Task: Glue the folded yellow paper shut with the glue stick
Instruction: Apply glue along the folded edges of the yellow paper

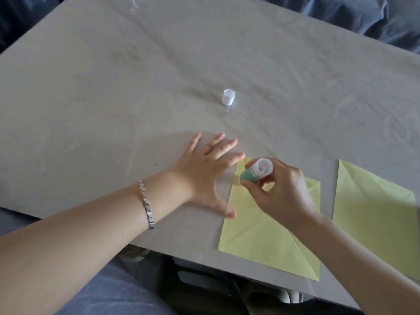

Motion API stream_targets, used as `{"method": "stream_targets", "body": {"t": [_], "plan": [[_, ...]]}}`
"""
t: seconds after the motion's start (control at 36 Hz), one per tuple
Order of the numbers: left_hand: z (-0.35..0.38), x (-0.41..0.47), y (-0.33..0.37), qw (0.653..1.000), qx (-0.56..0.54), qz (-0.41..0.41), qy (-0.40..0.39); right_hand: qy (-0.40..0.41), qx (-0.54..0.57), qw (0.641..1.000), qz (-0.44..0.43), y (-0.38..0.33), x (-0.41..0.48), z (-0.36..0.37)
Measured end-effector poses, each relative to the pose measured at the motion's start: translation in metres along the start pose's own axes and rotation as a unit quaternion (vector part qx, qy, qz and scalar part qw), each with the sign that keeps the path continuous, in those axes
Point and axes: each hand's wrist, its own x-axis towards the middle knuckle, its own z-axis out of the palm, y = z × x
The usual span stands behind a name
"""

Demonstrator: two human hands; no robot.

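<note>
A folded yellow paper [261, 237] with diagonal creases lies near the table's front edge. My right hand [281, 192] grips the green glue stick [256, 170], its white base turned up toward me and its tip pointing down at the paper's upper left corner. My left hand [204, 173] lies flat on the table with fingers spread; the thumb and index fingertip touch the paper's left edge. The glue stick's white cap [228, 97] stands alone farther back on the table.
A second folded yellow paper [372, 214] lies to the right, partly past the frame edge. The grey table [113, 98] ends just below the papers, with my lap and dark objects beneath. A silver bracelet [146, 203] sits on my left wrist.
</note>
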Motion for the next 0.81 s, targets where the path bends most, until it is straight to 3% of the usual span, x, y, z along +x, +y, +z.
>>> {"method": "stream_targets", "body": {"t": [0.19, 0.47, 0.64, 0.81], "plan": [[0.000, 0.001, -0.001, 1.000, -0.003, -0.003, -0.012, 0.023, -0.026, 0.999, 0.042, 0.004, 0.026, 0.004], [0.002, 0.000, -0.003, 1.000, -0.006, 0.011, 0.008, -0.026, 0.029, 0.999, -0.012, -0.010, -0.017, 0.004], [0.000, 0.002, -0.004, 1.000, -0.012, 0.008, -0.023, -0.060, 0.038, 0.997, -0.027, -0.014, -0.037, 0.001], [0.000, 0.001, -0.002, 1.000, 0.014, 0.014, -0.020, 0.002, 0.033, 0.999, 0.008, -0.003, -0.013, 0.000]]}}
